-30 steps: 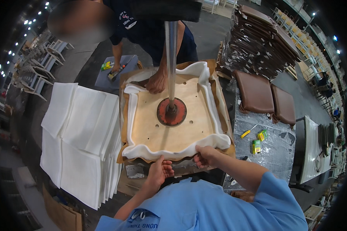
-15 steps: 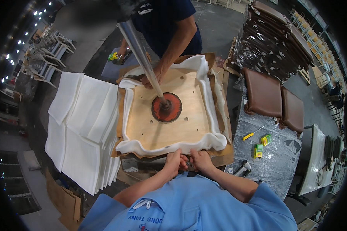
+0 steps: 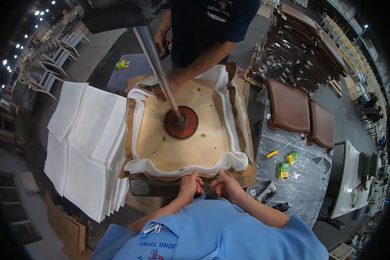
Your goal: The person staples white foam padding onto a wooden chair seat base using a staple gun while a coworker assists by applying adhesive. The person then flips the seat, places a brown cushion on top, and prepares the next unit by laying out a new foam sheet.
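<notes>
A square plywood seat board [image 3: 156,125] lies ringed by turned-up white padding [image 3: 182,169] and a brown cover [image 3: 128,167]. A round red press foot [image 3: 177,130] on a metal rod [image 3: 157,65] rests on the board's middle. Both my hands are at the near edge: my left hand [image 3: 190,187] and, a little apart from it, my right hand [image 3: 229,187]. Their fingers are curled under, with the thumbs at the cover's rim by the padding. Across from me, a co-worker's hand [image 3: 169,86] reaches onto the far left of the board, beside the rod.
White foam sheets [image 3: 84,143] are stacked at left. At right, a plastic-wrapped table [image 3: 303,177] bears a yellow screwdriver [image 3: 273,154], small green-yellow boxes [image 3: 283,170] and brown seat cushions [image 3: 289,106]. Behind it rises a pile of wrapped brown cushions [image 3: 286,52].
My hands have drawn slightly apart along the near edge. The co-worker's torso has shifted right, and their other hand has lifted from the grey surface. The whole view has shifted a little.
</notes>
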Available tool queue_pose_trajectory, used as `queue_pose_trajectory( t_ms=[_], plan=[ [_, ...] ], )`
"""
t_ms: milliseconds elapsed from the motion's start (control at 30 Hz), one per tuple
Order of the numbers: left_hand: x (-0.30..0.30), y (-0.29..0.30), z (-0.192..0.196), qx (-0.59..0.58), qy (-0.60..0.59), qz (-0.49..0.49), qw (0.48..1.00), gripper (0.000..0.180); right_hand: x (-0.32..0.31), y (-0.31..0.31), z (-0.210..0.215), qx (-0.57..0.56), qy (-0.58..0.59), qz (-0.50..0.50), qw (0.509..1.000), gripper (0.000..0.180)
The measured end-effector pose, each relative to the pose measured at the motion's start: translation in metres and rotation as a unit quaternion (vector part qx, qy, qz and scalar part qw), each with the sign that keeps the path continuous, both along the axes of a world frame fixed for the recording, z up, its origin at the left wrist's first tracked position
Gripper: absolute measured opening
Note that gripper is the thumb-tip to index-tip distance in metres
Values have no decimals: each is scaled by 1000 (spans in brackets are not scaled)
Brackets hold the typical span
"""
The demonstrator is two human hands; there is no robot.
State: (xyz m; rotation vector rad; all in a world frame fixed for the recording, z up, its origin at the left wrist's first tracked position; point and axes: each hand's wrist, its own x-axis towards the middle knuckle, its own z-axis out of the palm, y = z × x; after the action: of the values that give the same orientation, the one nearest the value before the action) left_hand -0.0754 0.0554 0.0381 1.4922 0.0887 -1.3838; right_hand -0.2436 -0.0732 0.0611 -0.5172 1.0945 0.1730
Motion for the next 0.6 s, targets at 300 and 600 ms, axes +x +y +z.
queue_pose_trajectory(
  t_ms=[300,600],
  plan=[
    [4,-4,4,32,67,1,997,59,12,-28,-11,118,14,-232,966,75],
    [13,-19,6,101,221,-74,967,78,21,-53,5,-200,106,123,966,60]
  ],
)
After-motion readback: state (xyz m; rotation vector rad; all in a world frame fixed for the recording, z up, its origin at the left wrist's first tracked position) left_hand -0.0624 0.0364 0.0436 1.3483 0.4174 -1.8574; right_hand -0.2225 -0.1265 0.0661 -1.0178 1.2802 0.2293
